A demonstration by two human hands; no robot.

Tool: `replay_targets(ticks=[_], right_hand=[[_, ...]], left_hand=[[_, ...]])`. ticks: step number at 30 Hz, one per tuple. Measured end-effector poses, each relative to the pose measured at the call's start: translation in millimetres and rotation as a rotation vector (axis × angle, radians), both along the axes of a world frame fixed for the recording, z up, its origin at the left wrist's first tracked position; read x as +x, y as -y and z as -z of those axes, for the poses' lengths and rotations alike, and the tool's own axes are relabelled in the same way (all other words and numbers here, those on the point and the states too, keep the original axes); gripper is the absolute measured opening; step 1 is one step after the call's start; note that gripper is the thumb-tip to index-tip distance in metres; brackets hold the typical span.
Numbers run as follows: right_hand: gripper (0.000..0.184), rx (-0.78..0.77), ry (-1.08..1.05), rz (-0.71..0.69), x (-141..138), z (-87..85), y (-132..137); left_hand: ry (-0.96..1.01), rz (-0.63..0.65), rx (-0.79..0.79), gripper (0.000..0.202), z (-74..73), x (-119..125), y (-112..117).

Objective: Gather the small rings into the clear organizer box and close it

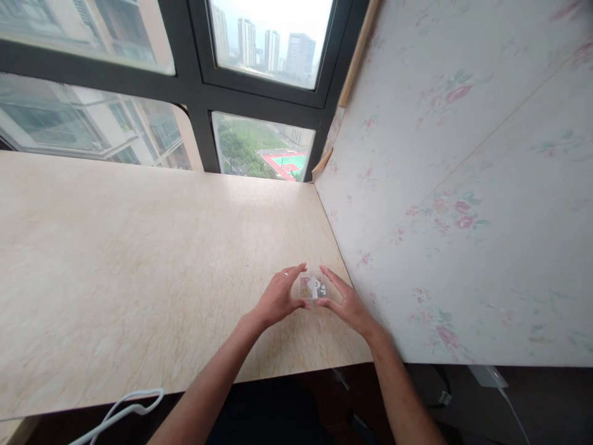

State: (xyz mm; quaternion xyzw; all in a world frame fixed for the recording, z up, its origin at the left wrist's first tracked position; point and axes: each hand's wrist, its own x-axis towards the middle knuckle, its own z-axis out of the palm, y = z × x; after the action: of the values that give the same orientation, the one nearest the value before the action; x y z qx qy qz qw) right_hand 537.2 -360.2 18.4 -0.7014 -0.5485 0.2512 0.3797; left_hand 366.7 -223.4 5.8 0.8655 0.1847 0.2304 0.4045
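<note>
A small clear plastic box is between my two hands, over the right part of the stone-look sill. Several tiny pieces show through it, reddish and gold-coloured on the left, white and dark on the right, with a white patch in the middle. My left hand grips its left side, thumb at the near edge and fingers at the far edge; a ring is on one finger. On the right side my right hand holds it the same way. The tiny pieces are too small to name.
The pale marbled sill runs left beneath a dark-framed window. Close on the right rises a wall with flowered paper, its edge peeling by the window. A white cable hangs over the sill's front edge at lower left.
</note>
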Motion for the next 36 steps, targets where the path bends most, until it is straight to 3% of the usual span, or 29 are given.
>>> replay_targets(ticks=[7, 14, 25, 36], right_hand=[[0.071, -0.036, -0.028, 0.033, 10, 13.2, -3], [0.070, -0.056, -0.083, 0.048, 8, 21.3, -2], [0.070, -0.071, -0.077, 0.069, 9, 18.2, -1], [0.069, -0.036, -0.042, 0.076, 10, 28.8, -1]], left_hand=[[-0.057, 0.008, -0.018, 0.084, 12.0, 15, -3], [-0.059, -0.007, 0.000, 0.078, 23.4, 14, -1], [-0.048, -0.020, -0.029, 0.075, 20.9, 13, 0], [-0.100, -0.021, -0.006, 0.070, 21.4, 15, -4]])
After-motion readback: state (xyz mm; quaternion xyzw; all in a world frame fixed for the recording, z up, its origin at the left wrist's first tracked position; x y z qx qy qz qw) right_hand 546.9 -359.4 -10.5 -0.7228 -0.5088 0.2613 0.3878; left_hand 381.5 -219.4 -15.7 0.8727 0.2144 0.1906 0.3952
